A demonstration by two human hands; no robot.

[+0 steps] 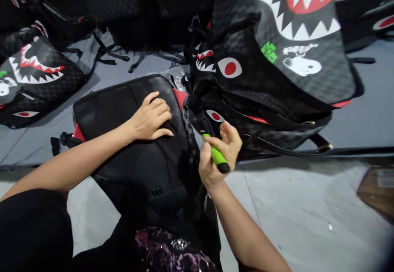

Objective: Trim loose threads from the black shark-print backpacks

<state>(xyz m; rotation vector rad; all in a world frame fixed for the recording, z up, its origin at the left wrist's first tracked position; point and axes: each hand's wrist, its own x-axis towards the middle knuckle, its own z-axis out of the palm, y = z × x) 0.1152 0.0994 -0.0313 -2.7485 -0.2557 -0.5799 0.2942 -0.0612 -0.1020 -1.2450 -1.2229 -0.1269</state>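
A black backpack with red corner pieces lies in front of me, its padded back panel facing up. My left hand rests on that panel near the far right corner, fingers spread. Just beyond the bag's right side, my right hand is closed around a slim bright green tool with a black end. The tool's working tip is too small to make out, so I cannot tell its exact kind.
To the right lies a checkered backpack with shark-mouth and eye prints. A similar backpack lies at the left, with more dark bags behind. All sit on a grey cloth. A brown box stands on the tiled floor.
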